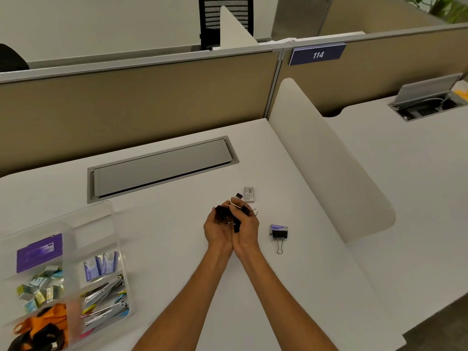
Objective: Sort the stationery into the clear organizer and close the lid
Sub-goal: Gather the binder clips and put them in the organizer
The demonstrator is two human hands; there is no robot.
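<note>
My left hand (218, 230) and my right hand (246, 228) are cupped together at the middle of the white desk, holding a bunch of black binder clips (222, 214). One more black binder clip (280, 234) lies to the right beside a small purple box (277, 227). A small grey staple box (249, 194) and a tiny black clip (238, 195) lie just beyond my fingers. The clear organizer (88, 224) sits at the lower left with its lid open, holding a purple box, small staple packs, staplers and orange items.
A grey cable hatch (162, 168) is set into the desk behind my hands. A white rounded divider (329, 158) borders the desk on the right. Beige partition panels (139, 102) stand along the back.
</note>
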